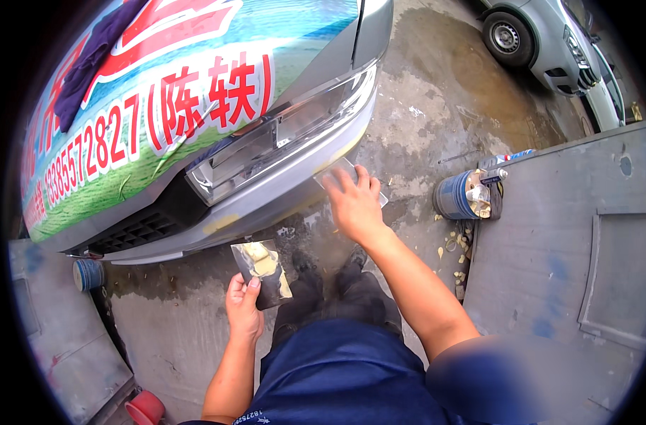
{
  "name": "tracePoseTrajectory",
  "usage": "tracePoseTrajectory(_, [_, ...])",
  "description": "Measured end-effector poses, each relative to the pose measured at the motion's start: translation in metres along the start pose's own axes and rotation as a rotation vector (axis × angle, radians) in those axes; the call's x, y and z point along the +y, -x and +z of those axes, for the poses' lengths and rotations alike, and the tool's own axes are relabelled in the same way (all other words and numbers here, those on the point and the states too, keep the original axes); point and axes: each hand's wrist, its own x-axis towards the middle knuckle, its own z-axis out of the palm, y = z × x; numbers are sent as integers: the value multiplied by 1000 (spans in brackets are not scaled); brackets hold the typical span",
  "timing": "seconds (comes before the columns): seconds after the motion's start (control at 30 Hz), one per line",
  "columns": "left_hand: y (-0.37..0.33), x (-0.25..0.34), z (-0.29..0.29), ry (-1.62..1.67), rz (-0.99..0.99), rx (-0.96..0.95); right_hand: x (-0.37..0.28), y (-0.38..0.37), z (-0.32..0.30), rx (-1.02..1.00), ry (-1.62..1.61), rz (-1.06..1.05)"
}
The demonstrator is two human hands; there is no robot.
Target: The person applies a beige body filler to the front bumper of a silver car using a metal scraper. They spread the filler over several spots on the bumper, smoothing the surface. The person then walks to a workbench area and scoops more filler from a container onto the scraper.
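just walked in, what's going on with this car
A person stands at a car's front bumper. The right hand holds a thin, flat spreader at the bumper's edge below the headlight; contact is hard to tell. The left hand holds a dark plate carrying cream-coloured paste. Yellowish patches mark the bumper.

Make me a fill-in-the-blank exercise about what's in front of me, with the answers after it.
1. The left hand holds a dark plate bearing paste of a pale ____ colour.
2. In the picture, the right hand, holding a thin sheet, is not below but ____ the left hand.
3. The tub at the lower left is coloured ____.
4. The person's shirt is dark ____.
Missing words: yellow; above; red; blue.
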Motion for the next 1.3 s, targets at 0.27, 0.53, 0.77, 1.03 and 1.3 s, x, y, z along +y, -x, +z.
tracePoseTrajectory(0.27, [-1, -4, 8, -10, 18, -1, -5, -9, -1, 34, -43, -18])
tracePoseTrajectory(0.53, [3, -11, 9, -30, 23, 31, 13, -5, -13, 48, -54, 22])
tracePoseTrajectory(0.77, [0, -13, 16, -35, 28, 26, 22, -6, -5, -23, -20, -33])
tracePoseTrajectory(1.03, [-2, -13, 21, -36, 31, 29, 31, -26, -21, -21, -32, -41])
tracePoseTrajectory(1.3, [-3, -12, 26, -46, 59, 41, 46, -14, -23, -3, -38, -41])
